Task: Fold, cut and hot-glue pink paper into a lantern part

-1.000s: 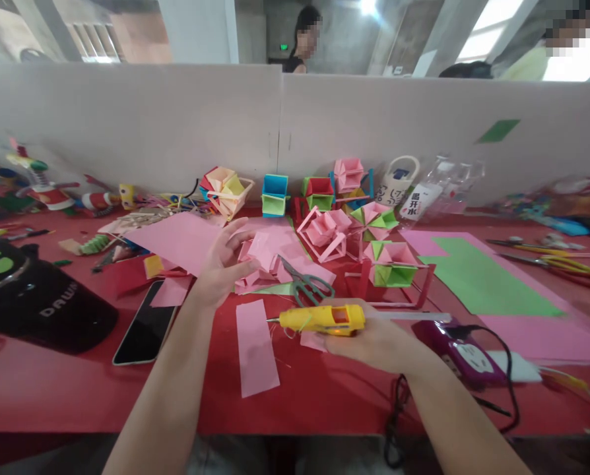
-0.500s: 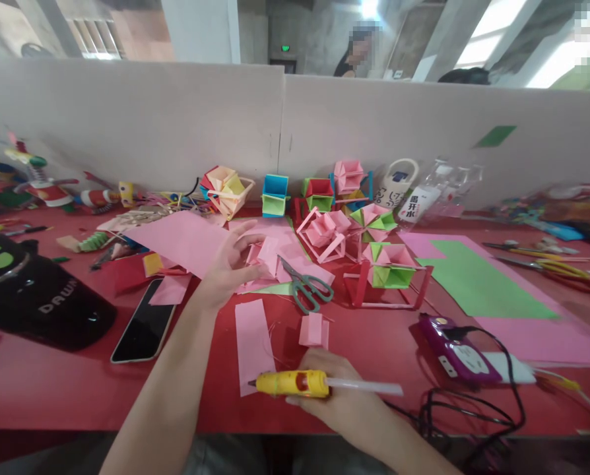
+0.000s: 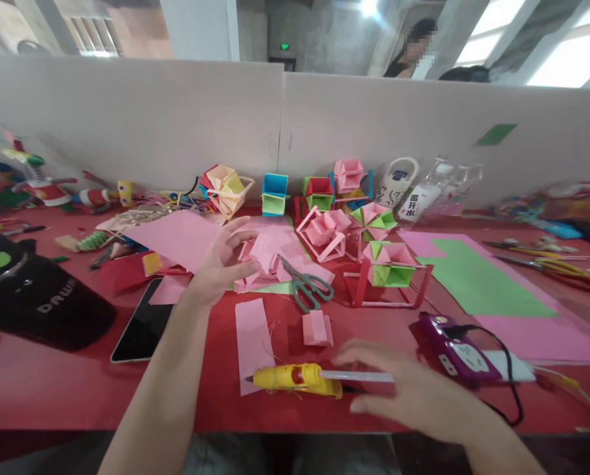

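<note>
My left hand (image 3: 220, 261) reaches forward with fingers spread, its fingertips resting on a pile of folded pink paper (image 3: 268, 258) in the middle of the red table (image 3: 52, 382). My right hand (image 3: 414, 396) hovers open just right of a yellow glue gun (image 3: 297, 379), which lies on its side near the table's front edge with a clear glue stick poking from its back. The fingers are stretched out and hold nothing. A small folded pink piece (image 3: 317, 328) lies just beyond the glue gun, and a pink paper strip (image 3: 253, 343) lies to its left.
Green-handled scissors (image 3: 305, 287) lie by the pink pile. A phone (image 3: 144, 323) and a black helmet-like object (image 3: 22, 290) sit at the left. A purple power strip (image 3: 456, 349) with a cord is at the right. Folded paper cubes (image 3: 374, 260) and green paper (image 3: 483, 280) lie farther back.
My right hand brought the glue gun down toward the front edge, laid it on the table and let go. The left hand stayed on the pink paper pile.
</note>
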Available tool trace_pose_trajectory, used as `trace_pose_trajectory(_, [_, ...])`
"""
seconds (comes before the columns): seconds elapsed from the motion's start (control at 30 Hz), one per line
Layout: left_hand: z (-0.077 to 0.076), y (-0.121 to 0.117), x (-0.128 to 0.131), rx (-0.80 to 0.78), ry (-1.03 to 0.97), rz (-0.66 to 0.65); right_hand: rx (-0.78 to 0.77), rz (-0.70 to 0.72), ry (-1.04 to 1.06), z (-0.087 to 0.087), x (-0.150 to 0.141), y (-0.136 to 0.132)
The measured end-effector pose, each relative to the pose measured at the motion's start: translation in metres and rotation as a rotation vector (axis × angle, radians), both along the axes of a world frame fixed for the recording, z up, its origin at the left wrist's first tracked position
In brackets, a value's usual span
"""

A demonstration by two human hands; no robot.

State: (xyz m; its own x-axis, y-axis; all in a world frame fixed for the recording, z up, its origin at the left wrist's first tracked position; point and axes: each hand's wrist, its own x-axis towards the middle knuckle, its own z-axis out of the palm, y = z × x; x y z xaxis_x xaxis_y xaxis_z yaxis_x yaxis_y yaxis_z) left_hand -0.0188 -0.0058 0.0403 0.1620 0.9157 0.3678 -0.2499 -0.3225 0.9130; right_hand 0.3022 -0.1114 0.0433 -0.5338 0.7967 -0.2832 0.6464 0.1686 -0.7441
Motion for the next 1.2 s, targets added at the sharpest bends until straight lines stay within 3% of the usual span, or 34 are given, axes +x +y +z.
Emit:
trace_pose_trajectory(0.13, [-0.002,0.001,0.0,-0.007,0.037,-0.032,0.204,-0.137,-0.039,0.001,0.006,0.028])
trace_pose_trajectory(0.33, [-0.003,-0.002,0.002,-0.026,0.22,-0.126,0.402,0.011,-0.074,-0.006,-0.032,0.058])
trace_pose_trajectory(0.53, [0.0,-0.007,0.004,-0.091,0.476,-0.239,0.427,0.076,-0.031,-0.005,-0.049,0.071])
trace_pose_trajectory(0.77, [0.002,-0.01,0.006,-0.097,0.533,-0.322,0.457,0.084,0.014,-0.015,-0.067,0.093])
trace_pose_trajectory(0.97, [0.001,-0.006,0.0,-0.022,0.494,-0.169,0.508,-0.156,0.033,-0.022,-0.08,0.098])
trace_pose_trajectory(1.2, [0.0,-0.005,-0.001,-0.016,0.42,-0.152,0.596,-0.208,0.085,-0.05,-0.081,0.096])
